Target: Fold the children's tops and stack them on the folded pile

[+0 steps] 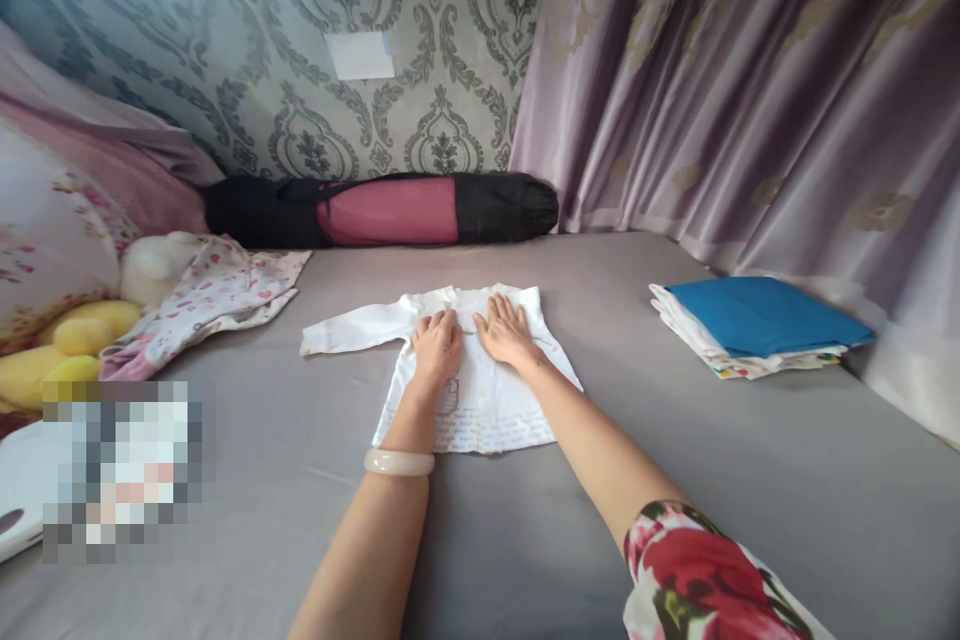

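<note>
A small white long-sleeved shirt (495,400) lies spread on the grey bed sheet, its collar away from me. Printed lettering and a small figure show on its front. One sleeve (352,328) stretches out to the left; the right sleeve is not seen sticking out, and I cannot tell how it is tucked. My left hand (437,345) rests on the upper chest of the shirt, fingers a little bent. Beside it my right hand (506,328) lies flat near the collar with fingers spread. Neither hand grasps the cloth.
Folded clothes (769,315), blue on top, are stacked at the right. A black and maroon rolled bag (386,210) lies along the wall. At left are a patterned garment (225,295), yellow plush toys (71,345) and a blurred-out white object (142,460). Purple curtains (720,70) hang at right.
</note>
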{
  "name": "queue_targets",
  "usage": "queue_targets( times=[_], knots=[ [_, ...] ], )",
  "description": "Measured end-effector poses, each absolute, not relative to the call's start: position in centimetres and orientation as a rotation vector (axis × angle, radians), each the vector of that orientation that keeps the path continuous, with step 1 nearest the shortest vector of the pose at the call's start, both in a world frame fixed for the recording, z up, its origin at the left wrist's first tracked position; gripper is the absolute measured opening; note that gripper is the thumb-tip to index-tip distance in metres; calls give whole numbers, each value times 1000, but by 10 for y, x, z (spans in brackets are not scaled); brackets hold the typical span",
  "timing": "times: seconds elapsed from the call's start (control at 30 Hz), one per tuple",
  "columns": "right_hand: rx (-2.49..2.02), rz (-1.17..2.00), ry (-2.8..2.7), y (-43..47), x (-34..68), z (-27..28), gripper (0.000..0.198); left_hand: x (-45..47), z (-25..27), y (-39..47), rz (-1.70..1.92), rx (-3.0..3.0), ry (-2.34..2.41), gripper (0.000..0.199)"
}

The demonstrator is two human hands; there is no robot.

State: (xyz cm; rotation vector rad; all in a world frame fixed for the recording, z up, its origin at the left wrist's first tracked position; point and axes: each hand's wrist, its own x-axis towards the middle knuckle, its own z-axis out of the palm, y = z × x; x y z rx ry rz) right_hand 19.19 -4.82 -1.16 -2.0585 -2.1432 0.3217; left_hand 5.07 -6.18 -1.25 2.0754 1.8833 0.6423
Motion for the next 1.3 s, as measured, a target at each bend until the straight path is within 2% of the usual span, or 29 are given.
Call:
queue_targets(
  times=[0.3,0.5,0.7,0.87,0.97,1.3],
  knots=[
    [-2275,193,-2054,-38,240,-11,69,51,-20,-60,736,2091,1848,39],
    [-2383,237,-1949,-34,250,-10,67,50,-18,-60,677,2135,1824,40],
    [-2224,63,-2112,-32,238,-4,62,52,-20,-60,682,2196,1836,43],
    [-2163,124,-2148,-30,237,-10,64,51,-26,-59,769,2346,1808,42],
    [-2167,142,-2145,-29,239,-13,66,51,-26,-60,703,2421,1676,37],
    [-2245,258,-2136,-21,232,-3,66,52,-30,-58,732,2396,1673,33]
  ],
)
